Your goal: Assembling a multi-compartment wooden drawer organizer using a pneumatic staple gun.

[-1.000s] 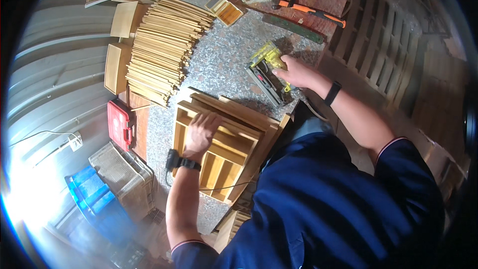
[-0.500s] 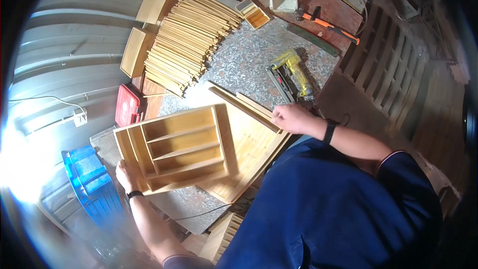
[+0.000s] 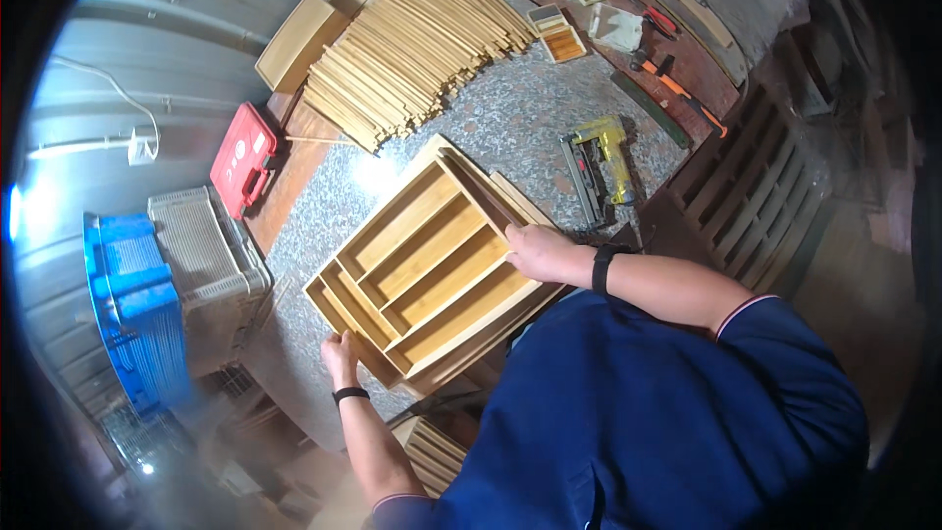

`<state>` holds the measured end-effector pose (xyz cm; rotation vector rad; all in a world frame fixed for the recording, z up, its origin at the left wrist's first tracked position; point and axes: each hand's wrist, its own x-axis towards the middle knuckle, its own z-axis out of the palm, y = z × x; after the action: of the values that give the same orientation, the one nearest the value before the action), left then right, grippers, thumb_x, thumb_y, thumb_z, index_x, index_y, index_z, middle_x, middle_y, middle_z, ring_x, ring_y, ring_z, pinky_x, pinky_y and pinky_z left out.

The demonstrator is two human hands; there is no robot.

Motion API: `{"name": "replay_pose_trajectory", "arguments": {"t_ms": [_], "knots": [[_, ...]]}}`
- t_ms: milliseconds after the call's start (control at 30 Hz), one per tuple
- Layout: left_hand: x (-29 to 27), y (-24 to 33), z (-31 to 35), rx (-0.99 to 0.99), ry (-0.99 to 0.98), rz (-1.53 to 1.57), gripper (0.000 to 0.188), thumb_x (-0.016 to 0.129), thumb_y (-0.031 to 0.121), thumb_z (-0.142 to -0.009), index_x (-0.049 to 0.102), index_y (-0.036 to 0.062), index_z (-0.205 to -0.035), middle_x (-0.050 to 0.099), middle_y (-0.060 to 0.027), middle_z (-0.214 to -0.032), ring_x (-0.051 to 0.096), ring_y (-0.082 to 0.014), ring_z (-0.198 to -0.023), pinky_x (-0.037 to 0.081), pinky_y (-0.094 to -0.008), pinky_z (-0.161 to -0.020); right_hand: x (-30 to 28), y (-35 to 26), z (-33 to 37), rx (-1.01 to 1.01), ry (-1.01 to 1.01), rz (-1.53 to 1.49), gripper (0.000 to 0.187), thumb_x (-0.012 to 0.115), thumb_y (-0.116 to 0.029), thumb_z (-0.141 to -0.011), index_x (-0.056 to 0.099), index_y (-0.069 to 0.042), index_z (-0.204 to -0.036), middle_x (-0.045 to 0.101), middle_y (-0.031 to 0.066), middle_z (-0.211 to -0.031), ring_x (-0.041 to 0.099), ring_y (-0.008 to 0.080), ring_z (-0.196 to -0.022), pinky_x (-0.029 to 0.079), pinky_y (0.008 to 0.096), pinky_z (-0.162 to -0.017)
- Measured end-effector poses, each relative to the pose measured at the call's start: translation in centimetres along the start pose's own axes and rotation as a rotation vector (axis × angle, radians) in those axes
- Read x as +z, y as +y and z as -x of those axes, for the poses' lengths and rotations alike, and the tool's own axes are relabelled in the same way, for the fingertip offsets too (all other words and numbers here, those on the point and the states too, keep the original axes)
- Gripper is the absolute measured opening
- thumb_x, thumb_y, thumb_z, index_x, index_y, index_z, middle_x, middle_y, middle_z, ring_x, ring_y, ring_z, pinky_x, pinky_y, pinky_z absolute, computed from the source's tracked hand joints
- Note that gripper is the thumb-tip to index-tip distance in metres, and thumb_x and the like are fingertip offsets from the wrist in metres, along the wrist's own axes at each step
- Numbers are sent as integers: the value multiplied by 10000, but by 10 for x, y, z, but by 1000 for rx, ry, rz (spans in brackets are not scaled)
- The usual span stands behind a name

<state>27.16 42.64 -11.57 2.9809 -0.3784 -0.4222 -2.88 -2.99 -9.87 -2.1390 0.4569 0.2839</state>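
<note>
A light wooden compartment tray (image 3: 402, 221) lies tilted across the near side of the table, with long slots and a narrower slot across its left end. My left hand (image 3: 340, 358) is closed at the tray's lower left corner, its fingertips partly hidden. My right hand (image 3: 545, 253) closes over the tray's right edge, with the fingers at the rim. Between the tray and the right hand runs a dark wooden strip (image 3: 486, 186). Beneath the tray, a wooden panel (image 3: 522, 198) shows only at its edge.
A yellow nail gun (image 3: 613, 159) lies right of the tray. Behind are a wide pile of wooden sticks (image 3: 422, 49), an orange-handled hammer (image 3: 682, 93) and small boxes. At left stand a red case (image 3: 243, 159), a grey crate (image 3: 201, 240) and a blue crate (image 3: 137, 309).
The tray has moved right and turned, and it now covers most of the wooden panel. My left hand moved right with it. My right hand has come to the tray's right edge.
</note>
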Motion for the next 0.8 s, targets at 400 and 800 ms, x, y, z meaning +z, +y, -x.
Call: {"name": "replay_pose_trajectory", "arguments": {"t_ms": [400,800], "knots": [[15,47,42,-7,-37,28,343,791,196,-889,649,-89,-761,625,-256,-655,595,-338,-580,465,-490,-612,-18,15,-4,-26,-30,99,141,567,-44,-913,592,85,-966,697,329,-845,711,506,-837,575,560,-770],[-41,136,-21,-30,24,-202,466,703,413,-990,750,-34,-1112,749,-275,-992,741,-406,-944,554,-488,-839,-30,26,-9,56,-79,77,177,607,-61,-868,604,83,-971,700,333,-868,714,503,-882,575,552,-821]]}}
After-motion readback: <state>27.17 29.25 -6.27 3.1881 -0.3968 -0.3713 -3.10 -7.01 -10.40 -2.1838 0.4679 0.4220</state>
